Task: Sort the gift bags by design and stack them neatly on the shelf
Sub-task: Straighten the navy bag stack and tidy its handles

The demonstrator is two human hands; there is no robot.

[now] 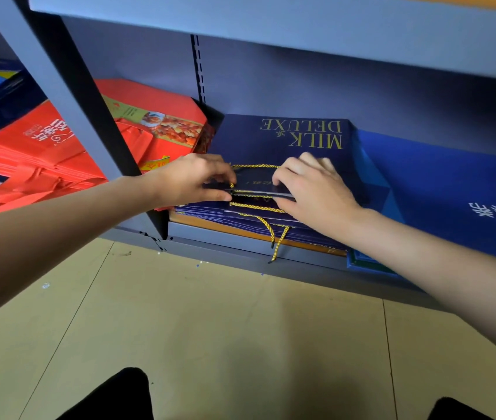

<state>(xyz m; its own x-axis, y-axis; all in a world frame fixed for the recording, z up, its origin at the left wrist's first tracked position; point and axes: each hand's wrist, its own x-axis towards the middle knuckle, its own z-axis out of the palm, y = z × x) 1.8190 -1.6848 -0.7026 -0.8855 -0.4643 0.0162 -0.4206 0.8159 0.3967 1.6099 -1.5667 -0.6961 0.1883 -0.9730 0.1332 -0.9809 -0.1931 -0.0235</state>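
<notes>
Two hands, left hand [190, 180] and right hand [310, 189], pinch navy bag [271, 140] beside red bags [155, 122].

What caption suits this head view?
Both hands pinch the top navy Milk Deluxe gift bag on its shelf stack.
</notes>
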